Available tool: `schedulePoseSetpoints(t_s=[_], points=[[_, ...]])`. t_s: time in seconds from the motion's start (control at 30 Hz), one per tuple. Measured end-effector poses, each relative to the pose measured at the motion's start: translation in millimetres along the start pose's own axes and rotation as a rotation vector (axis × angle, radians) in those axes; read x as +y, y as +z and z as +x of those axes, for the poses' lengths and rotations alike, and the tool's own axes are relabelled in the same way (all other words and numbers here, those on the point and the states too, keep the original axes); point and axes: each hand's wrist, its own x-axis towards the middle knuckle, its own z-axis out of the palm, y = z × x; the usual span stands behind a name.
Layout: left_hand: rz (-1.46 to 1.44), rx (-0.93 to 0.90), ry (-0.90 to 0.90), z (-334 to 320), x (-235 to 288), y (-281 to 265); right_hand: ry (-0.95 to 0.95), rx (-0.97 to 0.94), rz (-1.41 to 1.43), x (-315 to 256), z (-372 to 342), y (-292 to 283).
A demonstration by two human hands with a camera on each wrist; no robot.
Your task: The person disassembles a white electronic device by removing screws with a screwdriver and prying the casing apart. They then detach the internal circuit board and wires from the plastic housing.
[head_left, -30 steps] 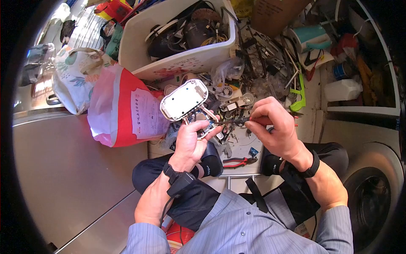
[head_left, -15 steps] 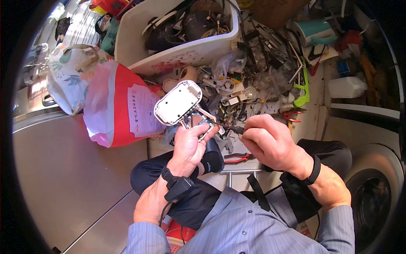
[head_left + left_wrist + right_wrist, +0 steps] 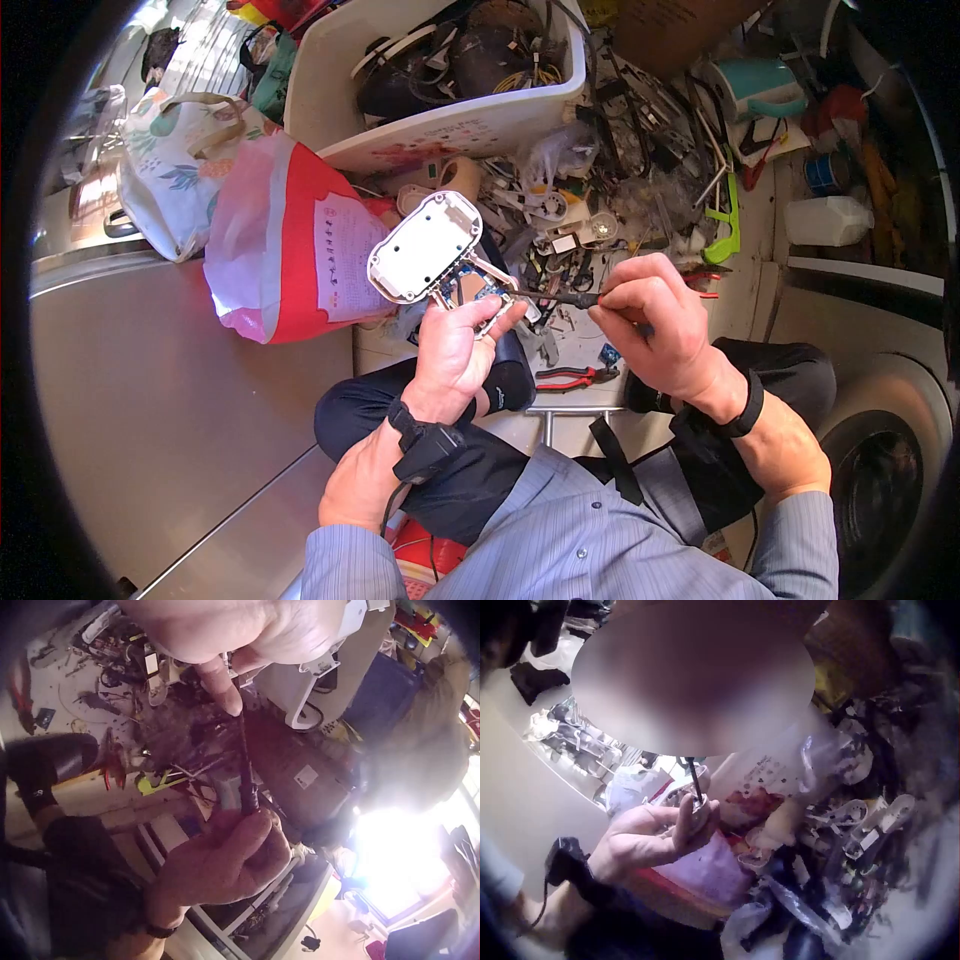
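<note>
In the head view a white plastic casing (image 3: 425,245) is tilted up, with a small circuit board (image 3: 470,290) exposed at its lower end. My left hand (image 3: 455,345) grips that lower end between thumb and fingers. A dark, thin screwdriver (image 3: 560,297) reaches across from the right, its tip at the casing's edge beside the left fingertips. The right hand (image 3: 660,325) pinches its handle, fingers curled. The left wrist view shows the screwdriver shaft (image 3: 245,761) running between both hands. Seen from the right wrist, the left hand (image 3: 645,836) cups the casing under the shaft.
Red-handled pliers (image 3: 577,378) lie on the floor between the feet. A red and white bag (image 3: 300,240) stands at left, and a large white bin (image 3: 450,135) holding cables is behind. Loose parts (image 3: 590,215) litter the floor ahead. A washing machine (image 3: 890,430) is at right.
The right hand moved in toward the casing and turned, then drew back a little, still holding the screwdriver. The left hand keeps the casing nearly in place.
</note>
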Motion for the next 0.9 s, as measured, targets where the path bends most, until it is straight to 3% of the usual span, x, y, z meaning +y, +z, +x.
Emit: schedulePoseSetpoints(t_s=[0.3, 0.4, 0.5, 0.57, 0.63, 0.7, 0.77, 0.9], points=[[-0.001, -0.022, 0.033, 2, -3, -5, 0.014, -0.003, 0.024, 4, 1, -1], [0.021, -0.017, 0.048, 2, -3, -3, 0.119, 0.002, 0.081, 7, 0, -1], [0.049, -0.009, 0.08, 3, -9, -4, 0.022, -0.043, 0.031, 5, 1, -3], [0.068, -0.006, 0.102, 2, -12, -7, -0.179, -0.065, -0.062, -1, 1, -2], [0.074, -0.003, 0.111, 2, -13, -6, -0.186, -0.091, -0.062, -2, 0, -4], [0.099, -0.005, 0.119, 1, -12, -1, -0.32, -0.197, -0.043, 1, 0, -7], [0.122, -0.004, 0.133, 0, -15, 0, -0.316, -0.228, -0.052, -1, -3, -7], [0.126, -0.024, 0.168, 4, -23, -3, -0.253, -0.104, -0.108, -1, -7, 5]])
